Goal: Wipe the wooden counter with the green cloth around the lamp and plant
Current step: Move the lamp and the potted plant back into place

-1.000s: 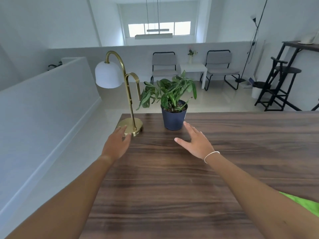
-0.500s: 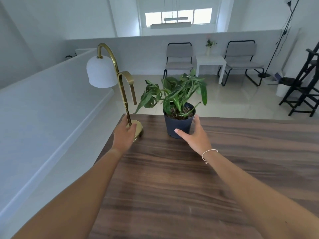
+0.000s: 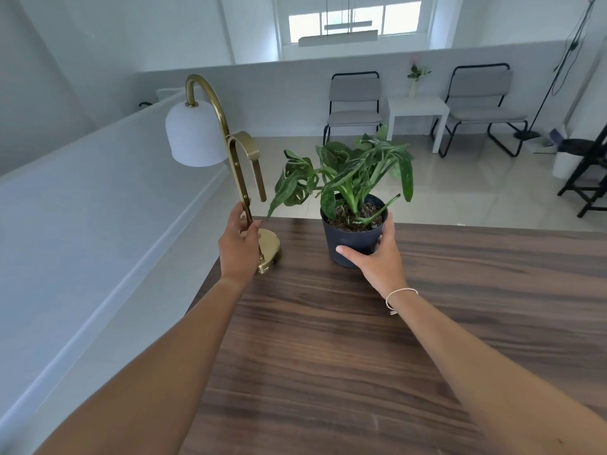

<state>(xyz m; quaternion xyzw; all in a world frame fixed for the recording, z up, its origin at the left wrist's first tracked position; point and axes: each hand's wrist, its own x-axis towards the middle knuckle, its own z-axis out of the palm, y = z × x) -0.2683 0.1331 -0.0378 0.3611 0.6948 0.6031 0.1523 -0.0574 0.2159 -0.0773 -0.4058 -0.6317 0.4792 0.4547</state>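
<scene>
A brass lamp (image 3: 230,149) with a white shade stands at the far left corner of the dark wooden counter (image 3: 345,339). My left hand (image 3: 238,246) is wrapped around the lamp's stem just above its round base. To its right stands a leafy plant in a dark blue pot (image 3: 353,236). My right hand (image 3: 377,257) grips the pot's right side, thumb across the front. The green cloth is out of view.
The counter's left edge drops to a pale floor beside a white half wall (image 3: 82,224). Beyond the far edge are two grey chairs (image 3: 354,103), a small white table (image 3: 417,110) and a black stand (image 3: 588,178) at the right.
Both hands reached forward from the bare counter. The left closed around the lamp stem and the right closed on the plant pot. The green cloth left view as the camera turned left.
</scene>
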